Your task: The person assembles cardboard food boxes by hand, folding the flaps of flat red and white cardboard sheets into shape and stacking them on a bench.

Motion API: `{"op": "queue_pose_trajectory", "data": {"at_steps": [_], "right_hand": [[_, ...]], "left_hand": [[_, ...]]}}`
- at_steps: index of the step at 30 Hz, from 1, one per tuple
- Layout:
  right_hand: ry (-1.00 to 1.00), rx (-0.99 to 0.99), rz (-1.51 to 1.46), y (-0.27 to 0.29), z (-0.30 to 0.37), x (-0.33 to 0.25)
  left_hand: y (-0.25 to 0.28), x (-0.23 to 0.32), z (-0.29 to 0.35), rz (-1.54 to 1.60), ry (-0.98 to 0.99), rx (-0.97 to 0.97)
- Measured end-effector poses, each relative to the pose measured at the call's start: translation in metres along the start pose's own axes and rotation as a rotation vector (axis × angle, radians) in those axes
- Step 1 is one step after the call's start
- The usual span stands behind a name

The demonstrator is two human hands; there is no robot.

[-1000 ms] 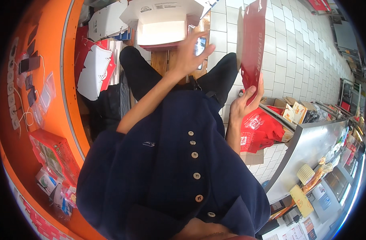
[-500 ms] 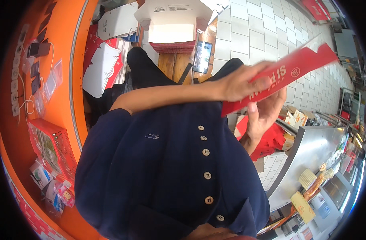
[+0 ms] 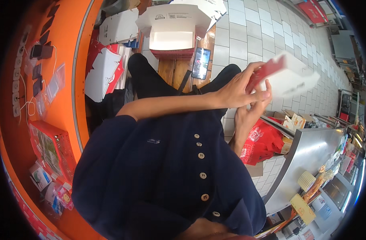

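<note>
A red and white cardboard box (image 3: pixel 297 82), smeared by motion, is held out to the right over the tiled floor. It looks partly folded, its red outer side toward me and its white inside facing right. My left hand (image 3: pixel 237 88) reaches across my body and grips the near red edge. Just below it, my right hand (image 3: pixel 253 112) has its fingers closed at the same lower end, partly covered by the left hand. An opened white box (image 3: pixel 171 40) sits in front of me on a stack of red ones.
A phone (image 3: pixel 201 64) lies on the wooden bench (image 3: pixel 167 74) between my knees. Flat box blanks (image 3: pixel 104 72) are piled at the left, beside an orange unit (image 3: pixel 75 80). Red bags (image 3: pixel 257 140) and a metal counter (image 3: pixel 305 156) stand close on the right.
The box has swung so its white inside now shows instead of the long red printed face. Both hands have drawn closer together at its near end.
</note>
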State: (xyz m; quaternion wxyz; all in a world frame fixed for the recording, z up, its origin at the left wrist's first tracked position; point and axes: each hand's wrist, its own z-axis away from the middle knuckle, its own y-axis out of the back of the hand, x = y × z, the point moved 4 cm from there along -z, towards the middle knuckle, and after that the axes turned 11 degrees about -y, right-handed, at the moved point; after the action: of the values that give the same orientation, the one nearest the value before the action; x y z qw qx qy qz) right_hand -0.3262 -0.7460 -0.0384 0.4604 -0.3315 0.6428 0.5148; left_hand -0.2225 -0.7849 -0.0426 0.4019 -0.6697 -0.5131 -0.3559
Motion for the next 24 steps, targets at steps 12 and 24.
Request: {"op": "queue_pose_trajectory", "data": {"at_steps": [12, 24], "right_hand": [[-0.48, -0.019, -1.186, 0.037, -0.006, 0.029], [-0.564, -0.11, -1.175, 0.008, -0.03, 0.087]], "left_hand": [[0.015, -0.026, 0.033, -0.575, -0.511, -0.328], [0.013, -0.018, 0.014, -0.321, -0.315, -0.257]]}}
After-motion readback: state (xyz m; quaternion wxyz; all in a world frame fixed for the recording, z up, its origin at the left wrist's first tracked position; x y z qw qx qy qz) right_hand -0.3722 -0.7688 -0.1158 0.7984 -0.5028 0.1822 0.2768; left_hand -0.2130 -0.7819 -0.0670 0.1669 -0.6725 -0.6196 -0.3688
